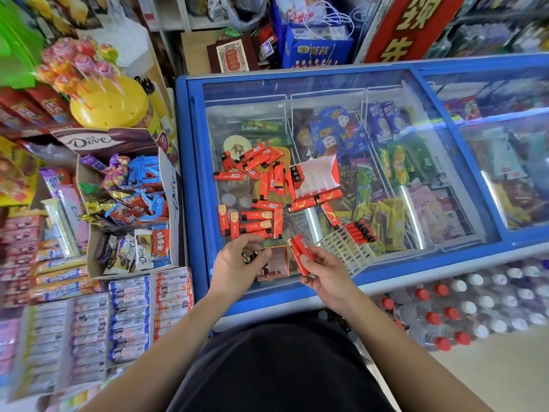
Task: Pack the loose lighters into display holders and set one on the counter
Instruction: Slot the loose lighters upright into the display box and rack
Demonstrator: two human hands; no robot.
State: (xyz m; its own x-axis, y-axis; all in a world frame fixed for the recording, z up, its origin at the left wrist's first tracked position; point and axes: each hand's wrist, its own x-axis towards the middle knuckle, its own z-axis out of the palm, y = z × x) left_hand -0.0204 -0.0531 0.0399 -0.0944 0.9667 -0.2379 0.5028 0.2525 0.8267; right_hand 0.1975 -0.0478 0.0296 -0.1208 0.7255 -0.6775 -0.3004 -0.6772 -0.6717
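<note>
Gripping a bundle of red lighters (pixel 298 252) in the right hand (pixel 325 273), fingers curled round them, just above the near edge of the freezer lid (pixel 193 203). Pinching a few black-capped lighters in the left hand (pixel 236 261), right against the small red holder (pixel 276 263). Beyond the hands, plenty of loose lighters (pixel 255 185) lying flat on the glass. Farther back, a red-and-white display holder (pixel 316 176) with a few lighters at its left end. To the right, a white grid tray (pixel 347 251) with one row filled.
</note>
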